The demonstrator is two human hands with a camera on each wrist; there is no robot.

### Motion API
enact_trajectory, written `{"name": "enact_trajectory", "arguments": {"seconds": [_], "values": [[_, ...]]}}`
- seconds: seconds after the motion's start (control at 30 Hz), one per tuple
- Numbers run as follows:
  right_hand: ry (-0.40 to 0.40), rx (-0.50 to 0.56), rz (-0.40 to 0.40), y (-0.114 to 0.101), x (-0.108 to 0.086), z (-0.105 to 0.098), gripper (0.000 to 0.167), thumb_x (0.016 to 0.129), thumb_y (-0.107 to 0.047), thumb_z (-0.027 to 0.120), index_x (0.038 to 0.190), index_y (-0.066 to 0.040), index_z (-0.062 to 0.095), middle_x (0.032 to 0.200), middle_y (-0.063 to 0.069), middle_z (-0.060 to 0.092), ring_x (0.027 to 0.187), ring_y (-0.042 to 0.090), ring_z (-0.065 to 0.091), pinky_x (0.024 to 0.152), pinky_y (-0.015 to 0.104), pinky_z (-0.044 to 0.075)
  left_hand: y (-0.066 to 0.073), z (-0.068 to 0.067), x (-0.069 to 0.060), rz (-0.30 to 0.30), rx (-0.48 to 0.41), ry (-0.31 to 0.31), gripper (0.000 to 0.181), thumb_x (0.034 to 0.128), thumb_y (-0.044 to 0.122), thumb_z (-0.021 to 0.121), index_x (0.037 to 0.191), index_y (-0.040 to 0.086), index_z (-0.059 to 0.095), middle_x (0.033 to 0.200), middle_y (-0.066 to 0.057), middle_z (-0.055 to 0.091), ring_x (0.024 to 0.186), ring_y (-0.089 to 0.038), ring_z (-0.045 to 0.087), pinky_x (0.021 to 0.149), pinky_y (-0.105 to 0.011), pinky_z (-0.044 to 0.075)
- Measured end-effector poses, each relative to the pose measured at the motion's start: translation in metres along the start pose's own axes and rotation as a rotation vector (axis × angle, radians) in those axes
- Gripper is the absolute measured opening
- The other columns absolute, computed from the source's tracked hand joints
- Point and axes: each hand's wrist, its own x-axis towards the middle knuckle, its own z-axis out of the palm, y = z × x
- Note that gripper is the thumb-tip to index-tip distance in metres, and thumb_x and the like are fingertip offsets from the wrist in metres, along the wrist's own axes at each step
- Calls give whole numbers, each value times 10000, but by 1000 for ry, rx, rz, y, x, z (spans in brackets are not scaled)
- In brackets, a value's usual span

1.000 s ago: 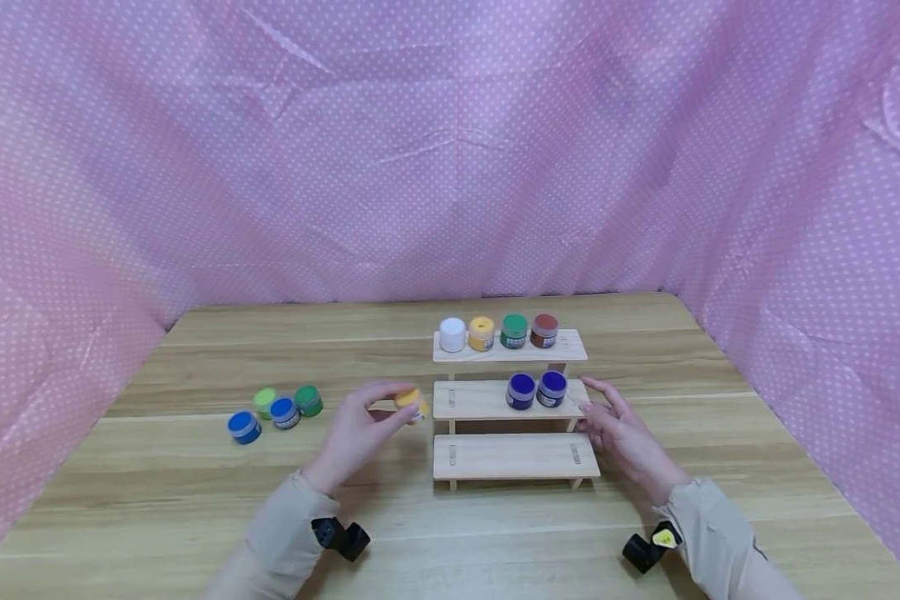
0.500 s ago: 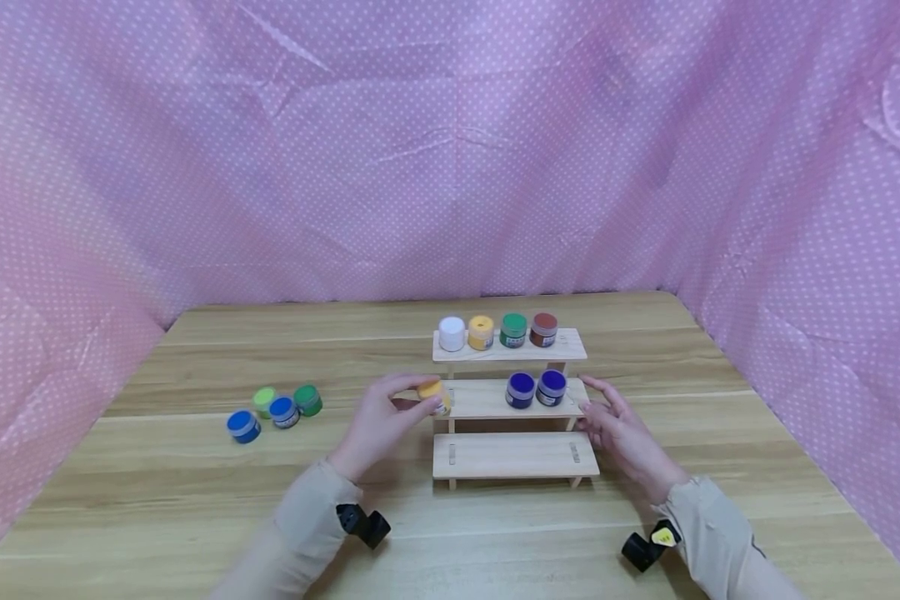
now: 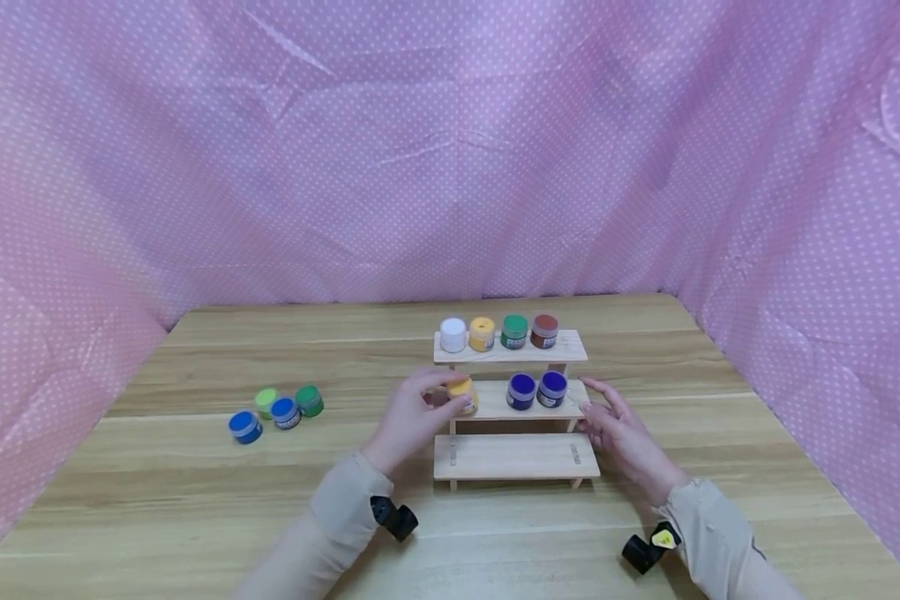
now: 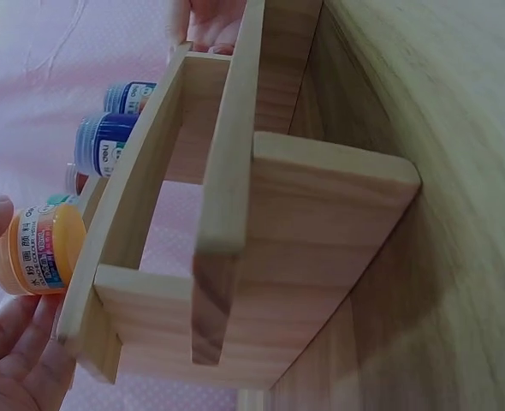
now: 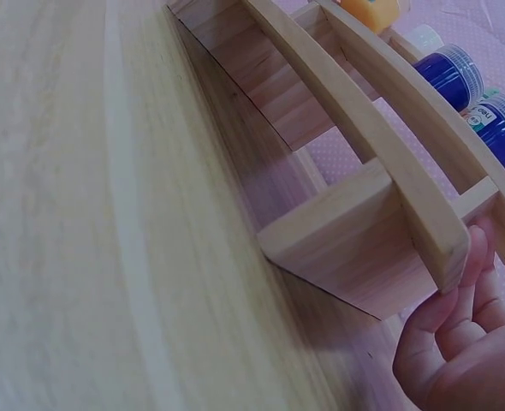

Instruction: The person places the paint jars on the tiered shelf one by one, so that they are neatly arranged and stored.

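In the head view my left hand pinches a yellow-orange paint jar between thumb and fingers. The jar is at the left end of the middle shelf of a three-tier wooden rack. The left wrist view shows the paint jar beside the shelf edge, its label facing the camera; whether its base touches the wood I cannot tell. My right hand grips the rack's right end, with fingers at the shelf ends in the right wrist view. Two dark blue jars stand farther right on that shelf.
Along the top shelf stand a white jar, a yellow jar, a green jar and a brown-red jar. Several blue and green jars sit on the table at left. A pink dotted curtain hangs behind.
My left hand has carried the yellow-orange paint jar rightward, from beside the rack to over the middle shelf's left end. The right hand has stayed at the rack's right end.
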Motion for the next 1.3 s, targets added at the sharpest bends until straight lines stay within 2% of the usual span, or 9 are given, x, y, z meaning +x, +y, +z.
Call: {"name": "enact_trajectory", "arguments": {"seconds": [0.07, 0.2, 0.33, 0.5, 0.7, 0.87, 1.07, 1.3], "values": [[1, 9, -2, 0, 0, 0, 434, 989, -122, 463, 1393, -166, 314, 841, -104, 641, 760, 39, 580, 695, 168, 497, 1, 3, 1, 32, -4, -5, 315, 830, 131, 728, 1135, 70, 681, 1113, -58, 640, 896, -165, 659, 756, -180, 558], [6, 27, -4, 0, 0, -1, 367, 991, -115, 460, 1315, -273, 390, 818, -100, 635, 742, 39, 578, 647, 157, 473, 1, 7, 4, 61, -10, -12, 308, 834, 119, 723, 1131, 52, 679, 1110, -56, 644, 906, -153, 656, 764, -177, 557], [10, 40, -2, 1, 0, -1, 347, 989, -101, 459, 1246, -332, 427, 809, -99, 632, 732, 38, 578, 625, 148, 460, 2, 10, 6, 89, 1, -7, 306, 833, 112, 724, 1127, 41, 677, 1104, -51, 653, 923, -149, 648, 766, -174, 555], [4, 49, -8, 0, 0, -1, 345, 987, -94, 458, 1243, -323, 421, 821, -100, 636, 741, 38, 580, 651, 152, 477, 5, 13, 8, 120, 32, -16, 311, 840, 128, 718, 1134, 38, 671, 1099, -56, 654, 928, -150, 645, 782, -162, 546], [-2, 51, -16, 1, 0, -1, 343, 989, -97, 458, 1217, -353, 438, 849, -100, 638, 754, 40, 581, 691, 165, 502, 8, 17, 11, 120, 75, -45, 314, 852, 160, 708, 1139, 42, 666, 1113, -49, 647, 918, -134, 642, 790, -139, 533], [-13, 70, -30, 2, 0, -1, 361, 989, -86, 454, 1162, -403, 474, 835, -96, 633, 756, 43, 584, 699, 167, 507, 8, 20, 13, 119, 67, -51, 295, 845, 139, 712, 1123, 45, 674, 1100, -51, 649, 905, -138, 645, 784, -141, 537], [-11, 75, -34, 2, 1, -1, 353, 988, -85, 456, 1183, -379, 466, 844, -98, 642, 749, 38, 584, 689, 160, 504, 8, 23, 17, 134, 69, -66, 270, 830, 116, 727, 1093, 63, 695, 1086, -44, 655, 873, -114, 636, 785, -140, 536], [-8, 73, -27, 2, 1, -1, 350, 989, -87, 454, 1188, -374, 461, 832, -98, 638, 747, 39, 584, 677, 156, 499, 9, 24, 19, 116, 76, -84, 274, 831, 123, 728, 1097, 65, 695, 1079, -29, 653, 870, -103, 625, 785, -138, 534]]}}
